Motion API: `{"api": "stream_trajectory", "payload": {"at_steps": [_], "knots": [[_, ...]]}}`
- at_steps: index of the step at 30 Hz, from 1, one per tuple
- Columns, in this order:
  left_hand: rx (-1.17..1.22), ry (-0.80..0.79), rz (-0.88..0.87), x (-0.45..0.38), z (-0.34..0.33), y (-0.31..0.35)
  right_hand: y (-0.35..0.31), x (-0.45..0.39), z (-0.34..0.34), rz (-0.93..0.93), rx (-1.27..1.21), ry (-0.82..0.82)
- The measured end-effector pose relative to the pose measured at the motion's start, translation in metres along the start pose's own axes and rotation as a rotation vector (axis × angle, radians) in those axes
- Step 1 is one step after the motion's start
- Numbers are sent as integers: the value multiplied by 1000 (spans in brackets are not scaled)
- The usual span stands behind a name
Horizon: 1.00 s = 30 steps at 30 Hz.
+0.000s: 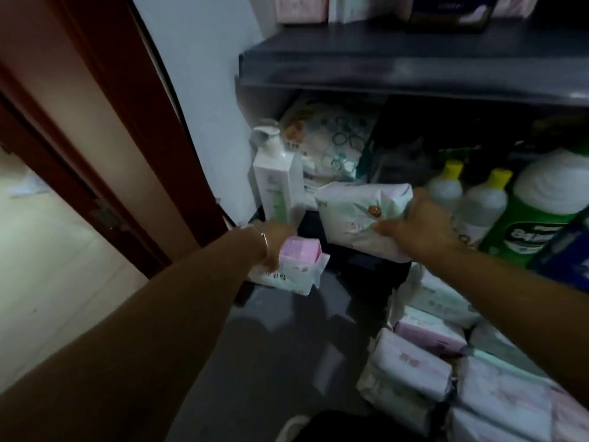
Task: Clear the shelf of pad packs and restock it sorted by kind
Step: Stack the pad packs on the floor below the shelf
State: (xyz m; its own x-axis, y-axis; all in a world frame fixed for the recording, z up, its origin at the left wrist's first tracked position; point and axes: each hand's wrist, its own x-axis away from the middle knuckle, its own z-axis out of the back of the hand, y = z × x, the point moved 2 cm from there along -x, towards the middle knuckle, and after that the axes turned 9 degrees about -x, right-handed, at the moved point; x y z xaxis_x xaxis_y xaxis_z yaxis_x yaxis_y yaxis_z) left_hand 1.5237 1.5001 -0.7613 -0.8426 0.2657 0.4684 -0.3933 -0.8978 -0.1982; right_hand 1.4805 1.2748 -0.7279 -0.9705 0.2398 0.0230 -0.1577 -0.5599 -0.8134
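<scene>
My left hand point(276, 247), a thin bangle on its wrist, grips a small pink pad pack point(299, 250) stacked on a white pad pack point(287, 277), low at the shelf's left end. My right hand point(417, 223) holds a larger white pad pack with green print point(357, 215) by its right edge, lifted in front of the dark lower shelf point(360, 266). Several pink and white pad packs point(414, 355) lie piled on the floor at lower right.
A white pump bottle point(277, 183) stands at the shelf's left. A patterned bag point(331, 138) sits behind. Yellow-capped bottles point(478, 199) and a green bottle point(535, 215) crowd the right. An upper shelf board point(398, 63) overhangs. A brown door frame point(127, 138) stands left.
</scene>
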Motion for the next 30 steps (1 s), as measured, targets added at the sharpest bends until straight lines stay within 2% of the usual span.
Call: {"api": "stream_trajectory", "payload": {"at_steps": [6,10,16,19,25,27,30], "knots": [[-75,174,-65,-53,-88,-6,39,-3,-84,19,-136,26],[-118,190,-30,-79,-125,-6,63,-2,-117,-1,-244,-6],[-143,249,-9,-115,-158,-10,77,-7,-137,-29,-283,-59],[-149,271,55,-127,-165,-5,79,-10,-145,-34,-283,-90],[28,306,204,-127,-174,-15,80,-9,-152,-47,-342,-120],[104,266,201,-117,-180,-23,81,-4,-158,-58,-363,-137],[217,41,133,-100,-192,-34,86,7,-172,-94,-398,-161]]}}
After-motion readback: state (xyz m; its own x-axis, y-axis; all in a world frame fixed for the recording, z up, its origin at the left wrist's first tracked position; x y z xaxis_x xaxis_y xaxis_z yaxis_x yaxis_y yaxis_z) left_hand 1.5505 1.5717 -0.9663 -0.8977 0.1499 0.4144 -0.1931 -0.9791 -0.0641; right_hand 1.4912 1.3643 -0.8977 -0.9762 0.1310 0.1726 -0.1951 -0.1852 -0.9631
